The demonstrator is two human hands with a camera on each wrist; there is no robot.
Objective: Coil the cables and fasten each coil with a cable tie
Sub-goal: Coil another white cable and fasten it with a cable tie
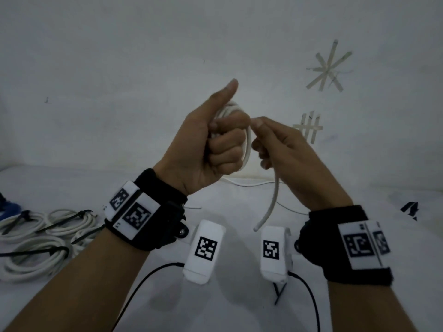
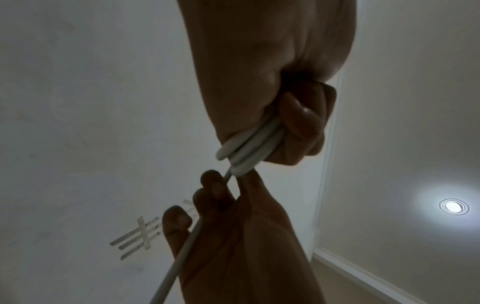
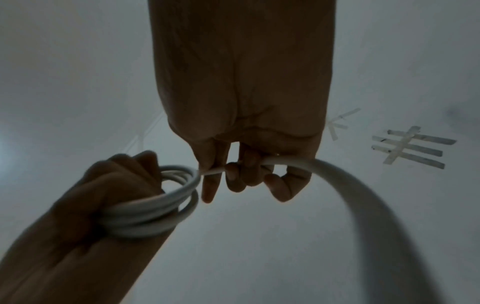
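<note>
Right hand (image 1: 285,149) pinches cable (image 1: 268,207) — tail dangling free.

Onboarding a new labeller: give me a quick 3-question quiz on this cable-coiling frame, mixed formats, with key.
1. True or false: the left hand grips the white coil with its thumb sticking up.
2. Multiple choice: what does the right hand hold?
A) a black cable tie
B) the loose tail of the white cable
C) nothing
3. Fill in: the finished coils lying at the left of the table are bound with ____ cable ties.

Key: 1 true; 2 B; 3 black.
</note>
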